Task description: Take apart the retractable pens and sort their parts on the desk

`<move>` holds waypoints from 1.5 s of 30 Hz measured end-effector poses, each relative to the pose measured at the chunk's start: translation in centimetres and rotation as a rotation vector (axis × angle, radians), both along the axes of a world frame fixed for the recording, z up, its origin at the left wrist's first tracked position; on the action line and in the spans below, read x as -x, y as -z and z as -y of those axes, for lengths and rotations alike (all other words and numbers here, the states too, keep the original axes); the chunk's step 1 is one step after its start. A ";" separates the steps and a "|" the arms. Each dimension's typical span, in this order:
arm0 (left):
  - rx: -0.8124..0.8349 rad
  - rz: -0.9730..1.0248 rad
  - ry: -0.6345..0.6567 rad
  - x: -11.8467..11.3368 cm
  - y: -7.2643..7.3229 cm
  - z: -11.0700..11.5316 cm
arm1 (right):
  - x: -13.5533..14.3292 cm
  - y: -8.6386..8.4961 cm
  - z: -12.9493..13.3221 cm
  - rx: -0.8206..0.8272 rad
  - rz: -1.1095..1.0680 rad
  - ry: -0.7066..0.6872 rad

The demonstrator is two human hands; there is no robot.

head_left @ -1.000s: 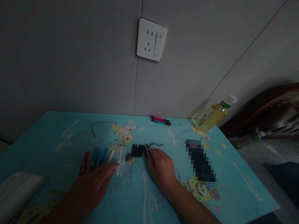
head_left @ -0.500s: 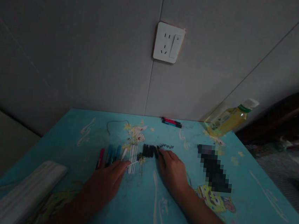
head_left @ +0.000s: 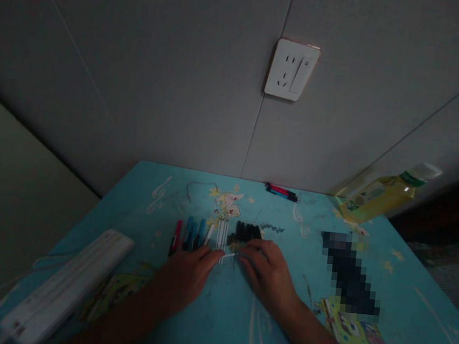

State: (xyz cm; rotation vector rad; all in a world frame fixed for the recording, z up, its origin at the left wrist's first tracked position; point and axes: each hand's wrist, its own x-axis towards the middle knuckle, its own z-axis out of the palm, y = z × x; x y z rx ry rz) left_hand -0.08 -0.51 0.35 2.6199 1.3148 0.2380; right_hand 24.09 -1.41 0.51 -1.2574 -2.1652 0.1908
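My left hand (head_left: 191, 270) pinches a thin white pen refill (head_left: 228, 255), which points right. At its far end the fingertips of my right hand (head_left: 267, 265) are closed on something small and dark, too blurred to name. Behind the left hand lie pen barrels: a red one (head_left: 177, 236), several blue ones (head_left: 195, 233) and a white one (head_left: 209, 234). Beside these, several white refills (head_left: 222, 231) lie side by side. Short black tubes (head_left: 247, 231) form a row just behind the right fingers, with small springs (head_left: 273, 228) to their right and a cluster of tiny parts (head_left: 231, 241) to their left.
A white power strip (head_left: 68, 286) with a cable lies at the left of the blue patterned table (head_left: 215, 322). Red and blue pens (head_left: 282, 191) lie by the wall. At the right stand a yellow bottle (head_left: 381, 197) and a pixelated dark object (head_left: 349, 273).
My right hand has come from the black tubes to the refill's end, towards my left hand. The left hand keeps its pinch on the refill. The whole view has turned and tilted slightly.
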 end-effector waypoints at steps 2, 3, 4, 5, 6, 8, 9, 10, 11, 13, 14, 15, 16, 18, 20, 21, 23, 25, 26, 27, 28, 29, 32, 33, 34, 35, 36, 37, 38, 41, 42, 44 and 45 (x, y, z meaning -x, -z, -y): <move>-0.006 -0.015 0.001 0.0 -0.1 0.1 | 0.1 0.1 -0.2 -0.005 0.000 -0.010; -0.006 -0.020 -0.006 0.0 -0.2 0.1 | 0.0 0.2 -0.3 -0.005 -0.003 -0.013; -0.007 -0.023 -0.017 0.0 -0.2 0.1 | -0.1 0.2 -0.4 -0.001 -0.006 -0.013; -0.010 -0.024 -0.027 0.0 -0.2 0.1 | -0.2 0.3 -0.6 0.002 -0.011 -0.010; -0.013 -0.026 -0.042 0.1 -0.3 0.0 | -0.4 0.3 -0.7 0.003 -0.018 -0.003; -0.017 -0.030 -0.087 0.3 -0.5 -0.2 | -0.6 0.5 -0.9 -0.008 -0.035 0.027; -0.016 -0.037 -0.118 0.5 -0.6 -0.3 | -0.7 0.5 -1.0 -0.016 -0.037 0.044; -0.014 -0.047 -0.154 0.6 -0.8 -0.4 | -0.6 0.6 -1.1 -0.024 -0.032 0.062; -0.011 -0.061 -0.192 0.8 -1.0 -0.6 | -0.5 0.7 -1.2 -0.029 -0.017 0.079; -0.009 -0.092 -0.272 1.1 -1.3 -0.9 | 0.1 0.7 -1.4 -0.032 0.037 0.104; -0.013 -0.106 -0.315 1.2 -1.5 -1.0 | 0.6 0.7 -1.5 -0.029 0.071 0.113; -0.018 -0.116 -0.357 1.4 -1.6 -1.1 | 1.2 0.7 -1.6 -0.027 0.107 0.124; -0.020 -0.123 -0.392 1.4 -1.6 -1.2 | 1.7 0.7 -1.7 -0.027 0.143 0.135; -0.016 -0.134 -0.433 1.5 -1.7 -1.2 | 2.8 0.6 -2.0 -0.034 0.214 0.166; -0.003 -0.136 -0.437 1.4 -1.6 -1.1 | 3.6 0.6 -2.2 -0.048 0.272 0.199; 0.003 -0.133 -0.433 1.3 -1.6 -1.0 | 3.8 0.5 -2.3 -0.055 0.291 0.214; 0.007 -0.117 -0.417 1.1 -1.5 -0.8 | 4.0 0.5 -2.4 -0.066 0.306 0.236; 0.007 -0.096 -0.397 0.9 -1.5 -0.6 | 3.9 0.4 -2.4 -0.078 0.297 0.241; 0.001 -0.084 -0.387 0.9 -1.4 -0.5 | 3.8 0.4 -2.3 -0.086 0.288 0.232; -0.007 -0.072 -0.378 0.8 -1.4 -0.4 | 3.7 0.3 -2.2 -0.093 0.279 0.214; -0.014 -0.060 -0.368 0.8 -1.4 -0.3 | 3.7 0.3 -2.0 -0.097 0.269 0.191; -0.017 -0.051 -0.359 0.8 -1.3 -0.3 | 3.7 0.3 -1.9 -0.097 0.257 0.166; -0.011 -0.033 -0.341 0.8 -1.1 -0.2 | 3.6 0.4 -1.4 -0.085 0.218 0.083; -0.008 -0.029 -0.333 0.7 -1.1 -0.2 | 3.6 0.5 -1.3 -0.088 0.202 0.058; -0.009 -0.022 -0.321 0.7 -1.1 -0.2 | 3.7 0.5 -1.2 -0.093 0.189 0.032; -0.014 -0.012 -0.307 0.6 -1.0 -0.2 | 3.7 0.6 -1.1 -0.101 0.180 0.005; -0.018 0.000 -0.287 0.5 -1.0 -0.2 | 3.7 0.7 -1.0 -0.109 0.173 -0.018; -0.021 0.015 -0.260 0.4 -1.0 -0.1 | 3.8 0.7 -0.9 -0.114 0.171 -0.039; -0.020 0.031 -0.231 0.2 -1.0 0.0 | 3.9 0.8 -0.9 -0.118 0.171 -0.057; -0.007 0.089 -0.145 -0.3 -0.9 0.6 | 3.9 0.8 -0.8 -0.129 0.159 -0.066; -0.005 0.106 -0.127 -0.5 -0.9 0.7 | 3.8 0.8 -0.8 -0.131 0.147 -0.053; -0.006 0.138 -0.106 -0.7 -1.0 1.1 | 3.3 0.7 -1.1 -0.136 0.121 -0.008; -0.011 0.151 -0.097 -0.8 -1.1 1.2 | 3.0 0.7 -1.3 -0.137 0.112 0.017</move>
